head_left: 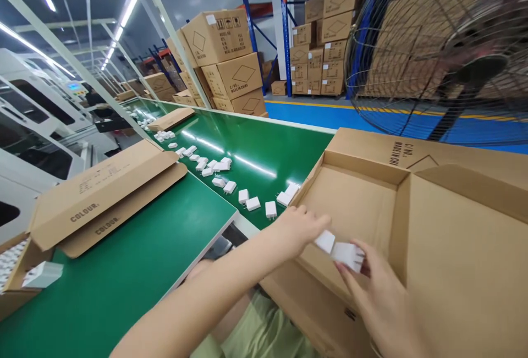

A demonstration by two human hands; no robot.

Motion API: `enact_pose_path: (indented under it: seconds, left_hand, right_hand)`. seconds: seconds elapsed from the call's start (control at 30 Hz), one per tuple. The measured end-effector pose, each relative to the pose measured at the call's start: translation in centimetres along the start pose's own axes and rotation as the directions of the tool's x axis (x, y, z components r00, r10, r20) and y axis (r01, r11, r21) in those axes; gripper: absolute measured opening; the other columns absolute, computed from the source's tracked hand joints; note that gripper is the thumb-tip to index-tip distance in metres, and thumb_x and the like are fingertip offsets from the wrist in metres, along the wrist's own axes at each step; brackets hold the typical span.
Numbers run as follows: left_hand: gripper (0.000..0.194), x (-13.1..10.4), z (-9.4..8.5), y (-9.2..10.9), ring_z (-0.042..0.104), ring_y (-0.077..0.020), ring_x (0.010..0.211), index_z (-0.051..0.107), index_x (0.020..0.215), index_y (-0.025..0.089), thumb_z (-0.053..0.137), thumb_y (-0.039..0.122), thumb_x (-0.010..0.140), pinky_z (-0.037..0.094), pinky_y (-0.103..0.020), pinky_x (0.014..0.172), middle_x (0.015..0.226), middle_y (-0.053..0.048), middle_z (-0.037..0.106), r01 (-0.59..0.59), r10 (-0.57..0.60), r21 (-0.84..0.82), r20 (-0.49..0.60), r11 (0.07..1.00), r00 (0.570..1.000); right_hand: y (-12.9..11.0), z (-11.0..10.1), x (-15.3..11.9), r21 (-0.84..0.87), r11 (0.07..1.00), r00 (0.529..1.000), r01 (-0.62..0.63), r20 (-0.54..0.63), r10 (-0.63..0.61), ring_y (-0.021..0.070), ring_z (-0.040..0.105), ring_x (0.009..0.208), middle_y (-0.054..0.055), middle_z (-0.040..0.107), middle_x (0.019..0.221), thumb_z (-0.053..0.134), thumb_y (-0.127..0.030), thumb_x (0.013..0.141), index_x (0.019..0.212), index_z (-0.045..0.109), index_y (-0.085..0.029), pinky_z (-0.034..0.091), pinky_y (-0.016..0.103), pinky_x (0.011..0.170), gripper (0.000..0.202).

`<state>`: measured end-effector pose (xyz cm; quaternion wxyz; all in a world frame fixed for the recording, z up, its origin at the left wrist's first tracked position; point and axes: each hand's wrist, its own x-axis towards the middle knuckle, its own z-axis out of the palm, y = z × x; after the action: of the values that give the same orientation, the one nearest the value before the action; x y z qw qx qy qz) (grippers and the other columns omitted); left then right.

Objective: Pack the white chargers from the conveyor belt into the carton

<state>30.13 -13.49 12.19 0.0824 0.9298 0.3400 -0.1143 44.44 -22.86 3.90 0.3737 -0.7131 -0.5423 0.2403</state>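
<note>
Both hands meet over the near side of a shallow cardboard box (350,187). My left hand (303,225) reaches across from the left, its fingers closed on a white plug-in charger (325,241). Between the thumb and fingers of my right hand (377,286) is another white charger (348,255), its metal prongs pointing right toward the palm. The two chargers are close together, end to end; whether they touch I cannot tell. Several loose white chargers (253,203) lie on the green conveyor belt (264,149), a few against the box's left edge.
A green side table (165,237) at left bears an open carton (103,193) with white chargers inside. A large wire-caged fan (445,55) stands at right behind the box. Stacked cartons (231,72) rise beyond the belt. A flattened cardboard piece (171,119) lies farther along it.
</note>
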Motion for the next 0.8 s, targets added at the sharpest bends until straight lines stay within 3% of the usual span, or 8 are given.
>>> enact_pose_path:
  seconds: [0.1,0.2,0.37,0.47,0.57,0.67,0.73,0.8]
  left_hand:
    - [0.045,2.4,1.5,1.0,0.052,-0.0326,0.098,0.052,0.101,0.013,0.062,0.002,0.058,0.038,-0.038,0.075,0.101,-0.018,0.06,0.081,-0.1,0.115,0.173,0.99,0.98]
    - [0.037,3.4,2.7,0.8,0.055,-0.032,0.097,0.059,0.089,0.016,0.067,0.006,0.054,0.034,-0.041,0.084,0.101,-0.015,0.063,0.187,-0.195,0.052,0.245,0.981,0.95]
    - [0.041,2.6,1.9,-2.3,0.062,-0.028,0.082,0.062,0.09,0.019,0.069,0.022,0.05,0.032,-0.044,0.091,0.086,-0.009,0.069,0.111,-0.075,-0.063,0.417,0.992,0.906]
    - [0.039,1.6,1.9,-3.8,0.062,-0.0293,0.082,0.062,0.093,0.017,0.062,0.034,0.057,0.04,-0.042,0.082,0.09,-0.012,0.068,0.038,0.008,-0.096,0.438,0.995,0.899]
    - [0.038,0.7,3.0,-4.7,0.061,-0.0289,0.088,0.062,0.093,0.016,0.058,0.039,0.062,0.04,-0.041,0.084,0.093,-0.013,0.067,-0.045,0.088,-0.124,0.369,0.991,0.925]
    - [0.03,-0.1,3.6,-6.6,0.06,-0.0235,0.09,0.06,0.096,0.016,0.047,0.03,0.073,0.031,-0.04,0.096,0.093,-0.009,0.067,-0.114,0.152,-0.237,0.146,0.965,0.978]
    - [0.031,-0.7,3.6,-8.6,0.058,-0.0189,0.095,0.056,0.102,0.018,0.037,0.016,0.077,0.031,-0.036,0.097,0.1,-0.005,0.065,-0.1,0.079,-0.298,-0.083,0.949,0.993]
    - [0.037,-1.4,3.9,-10.9,0.055,-0.0177,0.097,0.054,0.104,0.018,0.031,0.007,0.077,0.036,-0.033,0.091,0.104,-0.005,0.063,0.041,-0.115,-0.3,-0.235,0.953,0.965]
  right_hand:
    - [0.5,1.3,0.5,-0.091,0.988,0.984,0.123,0.142,-0.11,0.0251,0.059,0.088,0.008,0.059,0.105,0.041,-0.043,0.08,0.11,0.048,-0.023,0.048,0.035,0.066,0.036]
    - [0.1,2.4,0.9,0.001,0.991,0.937,0.131,0.328,-0.124,0.0237,0.058,0.094,0.009,0.059,0.108,0.038,-0.041,0.083,0.114,0.046,-0.021,0.048,0.035,0.076,0.038]
    - [-1.1,3.5,1.2,0.174,0.981,0.802,0.082,0.573,-0.168,0.0202,0.056,0.1,0.009,0.057,0.114,0.042,-0.043,0.084,0.122,0.045,-0.019,0.045,0.031,0.085,0.045]
    - [-1.4,4.4,1.6,0.107,0.988,0.79,0.11,0.595,-0.152,0.0226,0.051,0.108,0.011,0.05,0.124,0.052,-0.04,0.078,0.128,0.039,-0.017,0.042,0.034,0.09,0.057]
    - [-1.6,5.5,2.2,-0.016,0.987,0.798,0.161,0.59,-0.121,0.0256,0.047,0.112,0.012,0.047,0.127,0.058,-0.034,0.072,0.13,0.037,-0.017,0.04,0.038,0.092,0.064]
    - [-1.9,6.0,2.2,-0.151,0.964,0.777,0.218,0.625,-0.078,0.0262,0.055,0.1,0.011,0.057,0.113,0.056,-0.031,0.072,0.121,0.047,-0.018,0.046,0.037,0.081,0.052]
    - [-2.0,5.6,1.9,-0.235,0.942,0.788,0.241,0.613,-0.048,0.026,0.057,0.097,0.01,0.057,0.114,0.052,-0.037,0.075,0.123,0.045,-0.02,0.048,0.036,0.076,0.051]
    - [-2.4,4.6,1.8,-0.342,0.909,0.842,0.236,0.539,-0.016,0.0266,0.054,0.104,0.01,0.052,0.124,0.043,-0.049,0.08,0.131,0.037,-0.022,0.048,0.037,0.079,0.058]
